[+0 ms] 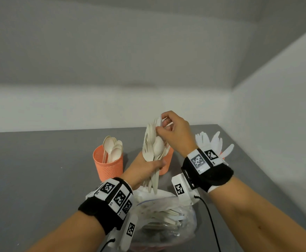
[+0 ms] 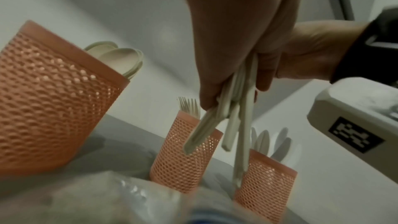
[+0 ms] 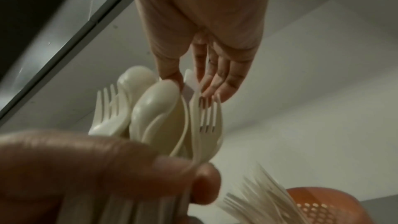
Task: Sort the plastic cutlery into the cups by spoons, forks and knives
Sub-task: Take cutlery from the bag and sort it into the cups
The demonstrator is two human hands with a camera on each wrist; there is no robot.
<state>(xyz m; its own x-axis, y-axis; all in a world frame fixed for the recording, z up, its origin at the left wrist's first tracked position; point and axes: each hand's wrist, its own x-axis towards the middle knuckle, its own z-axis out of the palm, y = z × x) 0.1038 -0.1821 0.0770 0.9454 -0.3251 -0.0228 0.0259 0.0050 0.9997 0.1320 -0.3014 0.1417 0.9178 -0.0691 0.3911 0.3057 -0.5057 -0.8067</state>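
Observation:
My left hand [image 1: 146, 167] grips a bundle of cream plastic cutlery [image 1: 154, 146] by the handles and holds it upright above the table. Spoons and forks [image 3: 207, 117] show in the bundle. My right hand [image 1: 169, 127] is at the bundle's top, thumb and fingers [image 3: 217, 81] pinching the tip of one piece [image 3: 190, 78]; its kind is unclear. Three orange mesh cups stand behind: the spoon cup [image 1: 108, 165] on the left, the fork cup [image 2: 185, 156] in the middle, and the knife cup [image 2: 266, 186] on the right, mostly hidden by my right wrist in the head view.
A clear plastic bag [image 1: 166, 220] with more cutlery lies on the grey table [image 1: 39, 170] just below my hands. White walls close the table at the back and on the right. Cables run from both wrist cameras.

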